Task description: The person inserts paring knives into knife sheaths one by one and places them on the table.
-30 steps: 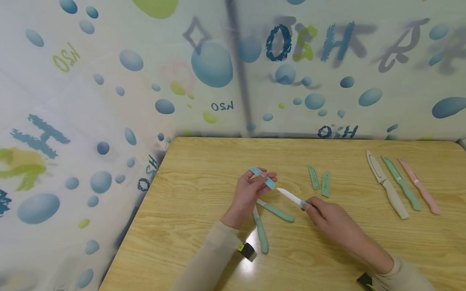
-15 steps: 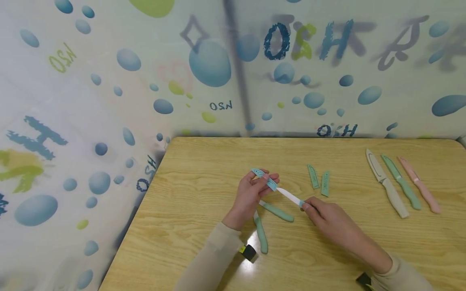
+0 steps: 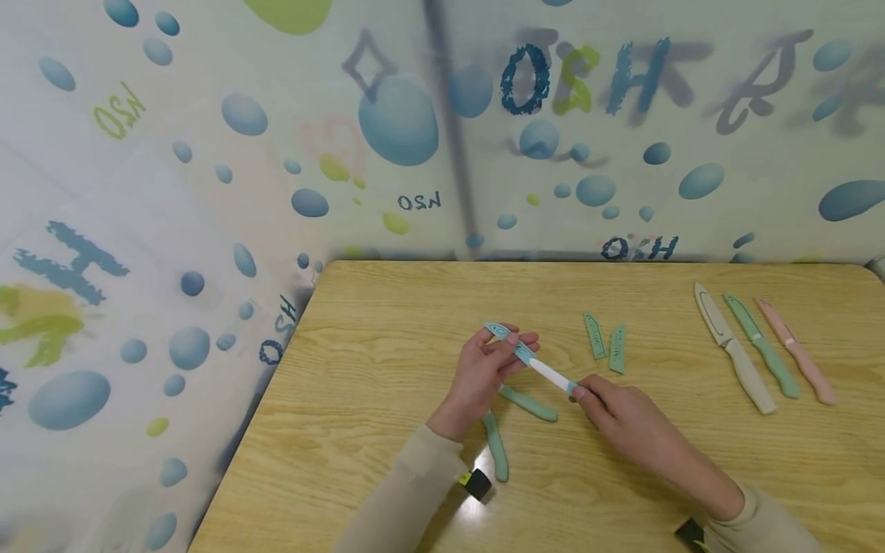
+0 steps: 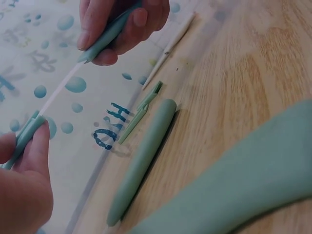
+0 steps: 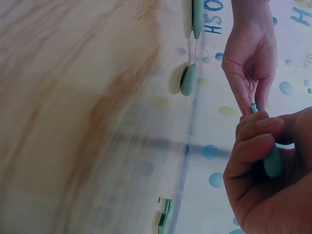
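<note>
My left hand (image 3: 479,378) pinches a blue patterned knife sheath (image 3: 524,352) between thumb and fingers, held above the table. My right hand (image 3: 625,418) grips a knife by its green-blue handle (image 4: 111,33). The knife's white blade (image 3: 551,375) points left, its tip inside the sheath's mouth and the rest of the blade bare. In the right wrist view the right fingers (image 5: 256,146) curl round the handle. Under my left hand lie two unsheathed knives with green handles, one handle (image 3: 528,404) slanting right and the other handle (image 3: 496,449) pointing toward me; their blades are hidden by the hand.
Two green sheaths (image 3: 594,336) lie side by side right of my left hand. Farther right, three sheathed knives lie in a row: a cream knife (image 3: 736,349), a green knife (image 3: 763,347) and a pink knife (image 3: 797,353). A patterned curtain wall (image 3: 415,223) stands behind the wooden table (image 3: 387,307).
My left hand has shifted slightly right with the sheath, toward the knife. The blade tip, bare and apart from the sheath before, is now inside its mouth. The right hand has barely moved.
</note>
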Tool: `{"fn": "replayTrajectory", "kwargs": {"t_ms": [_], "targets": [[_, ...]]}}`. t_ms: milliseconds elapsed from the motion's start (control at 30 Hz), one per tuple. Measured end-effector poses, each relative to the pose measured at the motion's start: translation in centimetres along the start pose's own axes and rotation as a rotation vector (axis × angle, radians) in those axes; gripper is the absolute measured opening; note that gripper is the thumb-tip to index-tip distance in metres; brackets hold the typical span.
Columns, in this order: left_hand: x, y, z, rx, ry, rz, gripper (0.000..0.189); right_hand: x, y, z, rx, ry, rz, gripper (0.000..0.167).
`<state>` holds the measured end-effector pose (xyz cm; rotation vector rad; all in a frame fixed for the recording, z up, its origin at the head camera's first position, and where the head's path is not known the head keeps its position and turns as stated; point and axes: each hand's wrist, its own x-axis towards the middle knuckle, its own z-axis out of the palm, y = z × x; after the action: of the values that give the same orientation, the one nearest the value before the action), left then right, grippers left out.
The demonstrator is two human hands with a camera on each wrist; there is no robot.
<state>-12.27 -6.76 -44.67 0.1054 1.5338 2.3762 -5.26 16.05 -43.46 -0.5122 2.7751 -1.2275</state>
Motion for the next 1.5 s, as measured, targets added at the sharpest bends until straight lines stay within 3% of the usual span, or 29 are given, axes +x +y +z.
{"fn": "replayTrajectory", "kwargs": {"t_ms": [733,1500], "targets": [[-0.2,-1.0,1.1,-0.008,-0.002,0.012,0.030,0.0,-0.3,0.1,0.008,0.003,0.009,0.021],[-0.6,-1.2,2.2,-0.034,-0.003,0.002,0.016,0.2,-0.7,0.0,0.018,0.007,0.013,0.022]]}}
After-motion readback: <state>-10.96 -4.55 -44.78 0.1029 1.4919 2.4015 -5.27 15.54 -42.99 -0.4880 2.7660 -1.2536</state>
